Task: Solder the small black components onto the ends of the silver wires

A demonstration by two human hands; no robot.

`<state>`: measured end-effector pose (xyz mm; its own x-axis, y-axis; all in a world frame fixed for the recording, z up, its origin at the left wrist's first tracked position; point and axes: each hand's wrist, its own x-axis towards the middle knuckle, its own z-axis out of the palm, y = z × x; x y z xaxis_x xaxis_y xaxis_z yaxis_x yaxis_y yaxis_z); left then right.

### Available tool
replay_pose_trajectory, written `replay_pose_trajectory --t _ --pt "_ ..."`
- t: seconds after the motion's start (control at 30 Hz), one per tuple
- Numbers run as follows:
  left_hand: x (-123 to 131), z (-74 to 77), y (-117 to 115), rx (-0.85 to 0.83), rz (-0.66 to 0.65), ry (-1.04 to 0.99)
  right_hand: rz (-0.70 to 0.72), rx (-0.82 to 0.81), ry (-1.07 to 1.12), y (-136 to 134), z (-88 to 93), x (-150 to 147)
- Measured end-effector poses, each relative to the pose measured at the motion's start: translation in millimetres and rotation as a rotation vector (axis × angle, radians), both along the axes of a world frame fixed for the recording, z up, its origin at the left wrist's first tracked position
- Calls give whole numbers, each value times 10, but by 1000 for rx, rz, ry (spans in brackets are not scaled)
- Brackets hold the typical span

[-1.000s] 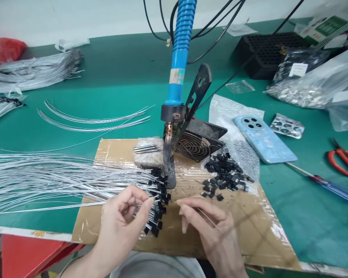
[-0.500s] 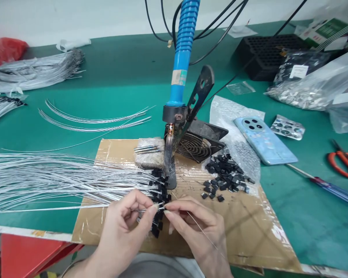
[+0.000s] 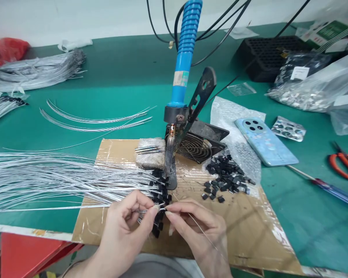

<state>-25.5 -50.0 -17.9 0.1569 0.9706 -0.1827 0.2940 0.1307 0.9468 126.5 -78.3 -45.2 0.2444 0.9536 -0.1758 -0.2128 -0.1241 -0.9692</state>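
Far out to the left of the left hand [image 3: 127, 222], a broad sheaf of silver wires [image 3: 46, 179] lies across the green worktop [image 3: 113, 81], their near ends capped with small black parts [image 3: 161, 189] that bunch up just above and beside that hand's fingertips. The left hand is closed in a pinch, thumb and forefinger nipping the end of one wire [image 3: 60, 207] that trails away to its left along the worktop edge. Directly to its right, almost fingertip to fingertip, the right hand [image 3: 197, 227] is pinched as well, holding a fine thin strand [image 3: 201, 231] that runs back over its knuckles toward the wrist; I cannot tell whether a black part sits between the two pinches.

The step in hand looks like joining or fitting at the wire's tip, with both ends brought together over the taped cardboard sheet [image 3: 249, 227]. The next move seems to call for a steady, small alignment, then carrying the joint up to the soldering iron [image 3: 181, 85], whose tip stands just beyond both hands.

Up and to the right of the right hand lies a loose heap of black components [image 3: 226, 175], near a small fan [image 3: 200, 144]. Farther right are a pale blue phone [image 3: 265, 141], a screwdriver [image 3: 327, 183] and orange scissors [image 3: 346, 164], well apart from either hand.
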Motion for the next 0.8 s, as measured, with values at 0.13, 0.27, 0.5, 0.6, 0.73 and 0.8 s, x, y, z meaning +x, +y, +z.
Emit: replay_pose_trajectory --t 0.13,0.27,0.5,0.6,0.73,0.8 --pt "-2 -27 -23 -15 -27 29 -33 6 -10 6 0 -10" --pt "-12 -48 -51 -23 -48 54 -28 0 -11 14 -1 -18" --pt "6 -71 -48 11 -17 58 -86 -12 -12 4 -4 -18" --pt "1 -62 -33 47 58 59 -193 -33 -31 9 -32 33" --pt "-4 -44 -15 44 72 36 -190 -30 -33 16 -43 59" --pt "0 -37 -12 37 61 17 -116 -42 -5 14 -23 34"
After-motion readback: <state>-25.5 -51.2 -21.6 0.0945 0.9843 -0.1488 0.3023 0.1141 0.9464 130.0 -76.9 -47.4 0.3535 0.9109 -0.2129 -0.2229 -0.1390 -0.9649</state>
